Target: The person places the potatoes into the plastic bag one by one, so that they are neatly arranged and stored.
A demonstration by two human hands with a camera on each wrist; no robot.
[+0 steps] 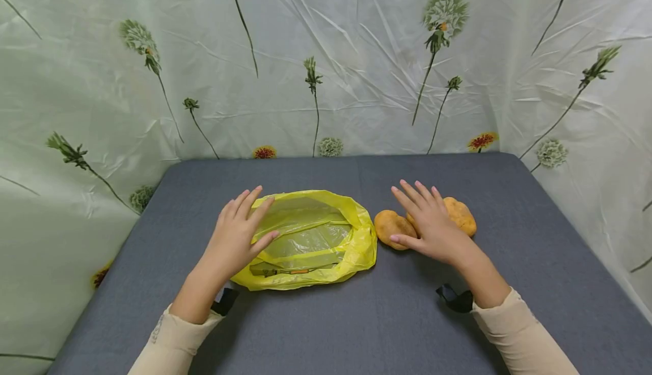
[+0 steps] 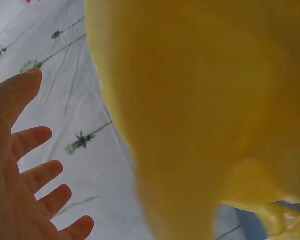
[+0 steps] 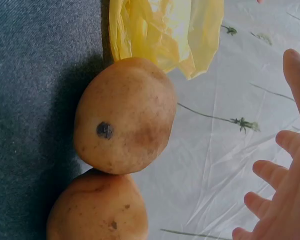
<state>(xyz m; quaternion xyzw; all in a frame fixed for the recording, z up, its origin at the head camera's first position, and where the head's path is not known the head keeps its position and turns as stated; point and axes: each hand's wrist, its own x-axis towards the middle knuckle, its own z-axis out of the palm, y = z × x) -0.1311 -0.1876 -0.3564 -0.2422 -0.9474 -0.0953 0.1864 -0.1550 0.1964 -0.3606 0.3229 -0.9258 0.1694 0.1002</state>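
Note:
A yellow plastic bag (image 1: 364, 245) stands on the table with its mouth spread wide. My left hand (image 1: 235, 243) is over the bag's left side, fingers spread and holding nothing; in the left wrist view the bag (image 2: 190, 100) fills much of the picture beside the hand (image 2: 20, 175). Right of the bag lie several potatoes, one (image 1: 395, 229) close to its edge and another (image 1: 460, 216) farther right. Above them is my right hand (image 1: 433, 228), spread and empty, partly hiding them. The right wrist view shows two potatoes (image 3: 125, 115) touching, with the hand (image 3: 285, 185) apart from them.
A grey-blue cloth (image 1: 326, 330) covers the table. Behind and at the sides hangs a pale curtain (image 1: 356, 52) with a dandelion and flower print. Black straps (image 1: 455, 298) show at both wrists, near the beige sleeves.

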